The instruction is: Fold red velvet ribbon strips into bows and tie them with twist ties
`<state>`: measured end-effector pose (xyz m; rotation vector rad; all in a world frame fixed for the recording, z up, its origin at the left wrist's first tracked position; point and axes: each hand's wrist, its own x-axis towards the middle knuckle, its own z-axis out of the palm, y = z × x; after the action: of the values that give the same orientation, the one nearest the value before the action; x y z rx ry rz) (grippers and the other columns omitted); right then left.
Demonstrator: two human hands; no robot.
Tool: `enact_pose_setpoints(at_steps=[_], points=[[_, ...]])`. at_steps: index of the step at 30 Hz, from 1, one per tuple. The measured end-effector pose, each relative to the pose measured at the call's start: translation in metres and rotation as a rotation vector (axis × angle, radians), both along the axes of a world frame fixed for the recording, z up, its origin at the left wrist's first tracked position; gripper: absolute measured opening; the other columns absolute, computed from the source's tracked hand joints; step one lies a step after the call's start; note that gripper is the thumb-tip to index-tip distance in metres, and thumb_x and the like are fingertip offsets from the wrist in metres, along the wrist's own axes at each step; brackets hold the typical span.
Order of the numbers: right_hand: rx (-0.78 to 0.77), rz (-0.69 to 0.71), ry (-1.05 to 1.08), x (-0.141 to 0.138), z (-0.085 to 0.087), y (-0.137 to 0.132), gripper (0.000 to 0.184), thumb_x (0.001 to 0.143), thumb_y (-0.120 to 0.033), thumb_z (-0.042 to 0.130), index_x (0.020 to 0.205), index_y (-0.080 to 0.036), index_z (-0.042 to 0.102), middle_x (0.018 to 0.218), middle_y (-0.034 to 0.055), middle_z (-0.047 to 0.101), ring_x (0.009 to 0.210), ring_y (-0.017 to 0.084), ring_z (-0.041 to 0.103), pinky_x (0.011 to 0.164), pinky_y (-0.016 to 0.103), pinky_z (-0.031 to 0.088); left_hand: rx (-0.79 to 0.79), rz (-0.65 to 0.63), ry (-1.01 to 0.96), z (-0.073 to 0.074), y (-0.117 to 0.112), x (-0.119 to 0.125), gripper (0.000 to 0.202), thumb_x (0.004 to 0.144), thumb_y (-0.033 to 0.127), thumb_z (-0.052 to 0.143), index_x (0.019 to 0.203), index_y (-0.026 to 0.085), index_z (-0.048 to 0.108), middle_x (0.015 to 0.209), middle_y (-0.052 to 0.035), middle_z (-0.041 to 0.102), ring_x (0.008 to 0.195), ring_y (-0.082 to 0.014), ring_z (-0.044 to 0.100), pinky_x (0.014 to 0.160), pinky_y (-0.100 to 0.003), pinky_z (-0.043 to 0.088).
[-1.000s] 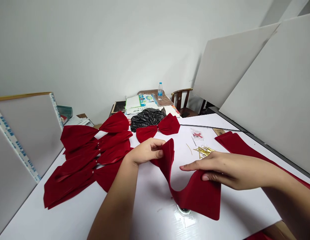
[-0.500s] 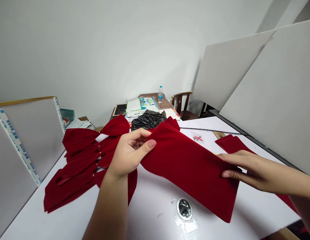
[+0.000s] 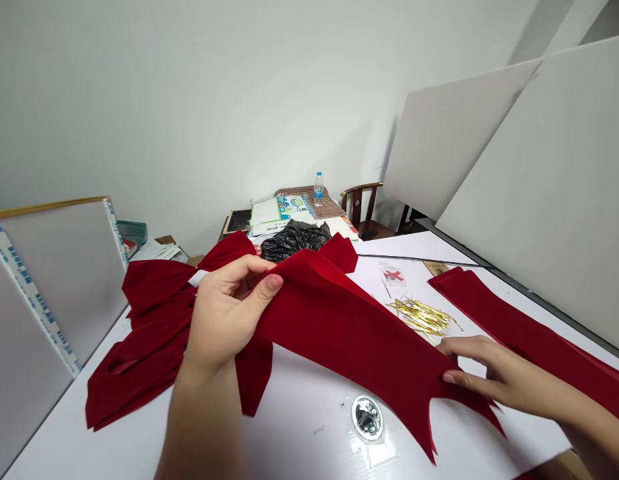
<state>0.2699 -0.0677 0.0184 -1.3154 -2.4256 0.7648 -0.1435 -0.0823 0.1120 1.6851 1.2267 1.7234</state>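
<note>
Lifted and bowed since the earlier frame, the red velvet ribbon (image 3: 339, 327) arcs between my hands: left hand (image 3: 224, 313) clamped on it, right hand (image 3: 489, 373) pinching near its notched end (image 3: 432, 433).

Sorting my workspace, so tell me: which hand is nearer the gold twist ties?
Right. The right hand is just below and right of the gold twist ties, holding the red velvet strip; the left hand is farther off, to their left, beyond the strip.

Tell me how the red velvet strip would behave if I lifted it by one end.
The red velvet strip looks floppy, sagging between the left hand and right hand. Probably light, since each hand merely pinches its edge.
</note>
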Motion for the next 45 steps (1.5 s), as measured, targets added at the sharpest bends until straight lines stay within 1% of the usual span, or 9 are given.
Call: enact_pose_setpoints(at_steps=[7, 10, 13, 18, 21, 25, 31, 40, 45], points=[[-0.062, -0.299, 0.506, 0.023, -0.017, 0.027, 0.043, 0.081, -0.049, 0.08, 0.109, -0.017, 0.073, 0.09, 0.0097, 0.071, 0.077, 0.019, 0.068, 0.067, 0.029, 0.061, -0.18, 0.197, -0.18, -0.003, 0.016, -0.022, 0.04, 0.066, 0.04, 0.088, 0.094, 0.017, 0.071, 0.072, 0.0024, 0.062, 0.065, -0.008, 0.054, 0.058, -0.016, 0.045], [-0.003, -0.432, 0.779, 0.009, -0.023, 0.045, 0.049, 0.075, -0.044, 0.086, 0.113, -0.019, 0.071, 0.085, 0.007, 0.071, 0.073, 0.016, 0.068, 0.067, 0.027, 0.06, -0.267, 0.199, -0.307, -0.002, 0.024, -0.029, 0.046, 0.056, 0.034, 0.09, 0.091, 0.016, 0.066, 0.068, 0.0046, 0.059, 0.062, -0.0068, 0.052, 0.055, -0.014, 0.043], [-0.009, -0.475, 0.894, -0.013, -0.026, 0.066, 0.053, 0.069, -0.043, 0.091, 0.111, -0.017, 0.071, 0.084, 0.0072, 0.072, 0.075, 0.016, 0.068, 0.07, 0.027, 0.06, -0.339, 0.253, -0.336, -0.005, 0.033, -0.04, 0.048, 0.052, 0.026, 0.088, 0.094, 0.016, 0.066, 0.069, 0.005, 0.06, 0.066, -0.0081, 0.055, 0.06, -0.015, 0.047], [0.015, -0.51, 0.965, -0.041, -0.038, 0.1, 0.057, 0.061, -0.046, 0.093, 0.104, -0.013, 0.073, 0.087, 0.0104, 0.073, 0.082, 0.02, 0.07, 0.074, 0.031, 0.061, -0.428, 0.373, -0.352, -0.021, 0.051, -0.058, 0.044, 0.058, 0.014, 0.081, 0.101, 0.017, 0.071, 0.075, 0.0035, 0.068, 0.074, -0.0098, 0.061, 0.067, -0.015, 0.051], [0.064, -0.555, 1.015, -0.052, -0.049, 0.11, 0.058, 0.063, -0.047, 0.092, 0.105, -0.013, 0.072, 0.085, 0.0098, 0.073, 0.072, 0.016, 0.066, 0.064, 0.027, 0.057, -0.44, 0.388, -0.368, -0.029, 0.06, -0.062, 0.031, 0.065, 0.017, 0.08, 0.095, 0.018, 0.071, 0.071, 0.0056, 0.067, 0.069, -0.0079, 0.059, 0.064, -0.013, 0.049], [-0.068, -0.576, 1.1, -0.061, -0.059, 0.111, 0.06, 0.062, -0.047, 0.093, 0.106, -0.014, 0.069, 0.086, 0.0086, 0.074, 0.058, 0.012, 0.06, 0.052, 0.026, 0.052, -0.433, 0.405, -0.333, -0.036, 0.067, -0.064, 0.029, 0.069, 0.027, 0.084, 0.091, 0.016, 0.069, 0.067, 0.0039, 0.067, 0.067, -0.0113, 0.061, 0.063, -0.019, 0.052], [-0.267, -0.68, 1.237, -0.059, -0.067, 0.109, 0.069, 0.051, -0.044, 0.098, 0.104, -0.015, 0.066, 0.079, 0.0033, 0.072, 0.061, 0.016, 0.07, 0.061, 0.025, 0.059, -0.376, 0.472, -0.417, -0.038, 0.071, -0.066, 0.038, 0.057, 0.023, 0.09, 0.087, 0.016, 0.068, 0.069, 0.0038, 0.068, 0.07, -0.0104, 0.06, 0.067, -0.018, 0.052], [-0.378, -0.707, 1.408, -0.058, -0.065, 0.107, 0.07, 0.044, -0.042, 0.101, 0.1, -0.018, 0.065, 0.066, -0.004, 0.067, 0.064, 0.014, 0.072, 0.065, 0.019, 0.061, -0.339, 0.649, -0.389, -0.034, 0.074, -0.058, 0.034, 0.049, 0.024, 0.081, 0.08, 0.016, 0.07, 0.052, 0.008, 0.049, 0.056, -0.007, 0.039, 0.05, -0.017, 0.032], [-0.375, -0.693, 1.458, -0.059, -0.062, 0.104, 0.067, 0.045, -0.04, 0.101, 0.098, -0.019, 0.065, 0.068, -0.0046, 0.067, 0.064, 0.013, 0.072, 0.07, 0.022, 0.063, -0.352, 0.672, -0.424, -0.035, 0.075, -0.06, 0.037, 0.046, 0.022, 0.081, 0.082, 0.015, 0.071, 0.065, 0.0053, 0.063, 0.067, -0.0084, 0.051, 0.061, -0.018, 0.042]])
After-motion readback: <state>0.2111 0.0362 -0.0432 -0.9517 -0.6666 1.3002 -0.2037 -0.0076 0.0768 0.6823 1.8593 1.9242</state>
